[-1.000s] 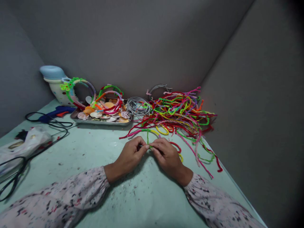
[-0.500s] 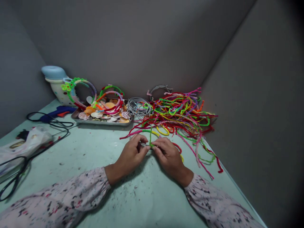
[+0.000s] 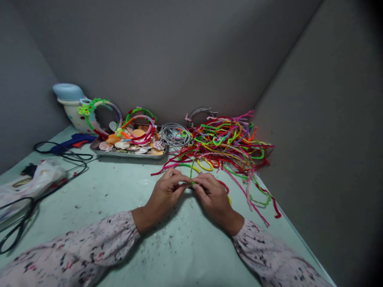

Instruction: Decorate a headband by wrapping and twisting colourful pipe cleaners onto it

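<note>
A green pipe cleaner (image 3: 192, 169) stands up from between my fingertips, its lower end pinched low over the table. My left hand (image 3: 166, 196) is closed, with thumb and index finger meeting at the base of that stem. From the other side my right hand (image 3: 214, 197) pinches the same spot, so the two sets of fingertips touch or nearly touch. What else lies inside the pinch is hidden by the fingers. Just beyond them runs a pink, green and yellow fuzzy strand (image 3: 181, 164). A red curved piece (image 3: 224, 185) shows beside my right hand.
Behind my hands lies a tangled heap of pipe cleaners (image 3: 227, 137). Left of it are a coil of grey wire (image 3: 175, 135) and a metal tray (image 3: 128, 154) of shells with decorated hoops. A blue glue gun (image 3: 72, 142), black cord (image 3: 31, 203) and plastic bag (image 3: 44, 175) occupy the left.
My left fingertips have moved right, onto the base of the green pipe cleaner; a bit of grey wire seen by them before is now covered. The stem leans slightly further right.
</note>
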Demonstrator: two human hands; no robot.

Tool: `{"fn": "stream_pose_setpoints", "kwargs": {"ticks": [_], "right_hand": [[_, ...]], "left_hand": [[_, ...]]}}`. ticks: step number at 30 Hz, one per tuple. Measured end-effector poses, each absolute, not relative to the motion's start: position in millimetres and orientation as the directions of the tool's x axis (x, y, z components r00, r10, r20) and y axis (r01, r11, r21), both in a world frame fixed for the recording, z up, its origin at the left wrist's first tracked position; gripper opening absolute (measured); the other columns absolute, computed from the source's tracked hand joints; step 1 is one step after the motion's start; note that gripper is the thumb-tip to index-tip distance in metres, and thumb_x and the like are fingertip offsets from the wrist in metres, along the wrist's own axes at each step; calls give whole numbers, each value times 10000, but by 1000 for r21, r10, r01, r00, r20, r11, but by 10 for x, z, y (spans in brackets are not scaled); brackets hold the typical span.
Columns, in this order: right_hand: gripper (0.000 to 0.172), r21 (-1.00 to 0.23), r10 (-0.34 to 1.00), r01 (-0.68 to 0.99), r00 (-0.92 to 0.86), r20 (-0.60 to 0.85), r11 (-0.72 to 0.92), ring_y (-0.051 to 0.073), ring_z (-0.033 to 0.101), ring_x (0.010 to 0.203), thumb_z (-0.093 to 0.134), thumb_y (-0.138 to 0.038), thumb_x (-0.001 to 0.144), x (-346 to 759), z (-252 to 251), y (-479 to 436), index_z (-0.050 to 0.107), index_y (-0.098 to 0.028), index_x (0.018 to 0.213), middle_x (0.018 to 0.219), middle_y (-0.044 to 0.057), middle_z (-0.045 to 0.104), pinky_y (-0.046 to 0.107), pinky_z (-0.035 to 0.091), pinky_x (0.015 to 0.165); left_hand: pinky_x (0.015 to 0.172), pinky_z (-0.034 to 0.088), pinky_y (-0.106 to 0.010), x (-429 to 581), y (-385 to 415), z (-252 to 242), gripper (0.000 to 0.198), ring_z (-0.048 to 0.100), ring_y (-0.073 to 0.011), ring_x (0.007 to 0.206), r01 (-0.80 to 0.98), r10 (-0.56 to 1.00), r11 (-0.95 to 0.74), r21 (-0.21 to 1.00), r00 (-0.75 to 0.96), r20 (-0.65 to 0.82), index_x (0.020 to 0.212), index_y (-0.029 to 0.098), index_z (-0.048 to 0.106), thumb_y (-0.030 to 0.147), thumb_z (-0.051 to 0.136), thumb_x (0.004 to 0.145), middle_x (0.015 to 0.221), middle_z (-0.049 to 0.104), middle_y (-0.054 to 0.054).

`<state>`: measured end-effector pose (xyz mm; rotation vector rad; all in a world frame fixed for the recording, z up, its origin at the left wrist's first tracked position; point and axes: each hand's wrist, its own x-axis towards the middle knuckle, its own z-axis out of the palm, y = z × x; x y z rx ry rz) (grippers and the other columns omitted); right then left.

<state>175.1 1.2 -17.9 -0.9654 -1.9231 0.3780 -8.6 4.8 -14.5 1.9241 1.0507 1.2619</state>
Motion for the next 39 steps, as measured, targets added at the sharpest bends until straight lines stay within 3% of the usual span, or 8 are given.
{"fn": "stream_pose_setpoints", "kwargs": {"ticks": [39], "right_hand": [[215,-486,680,516,-297,671,705,183,610,909,556,-125,902,1777,-175,0,661,-208,1070,965,71,629,329,532,792]], "left_hand": [[668,479,-245,-73,47,-101,135,571,-128,779,379,798,-599,705,219,561,962,197,698,146,631,856,868,574,-27]]}}
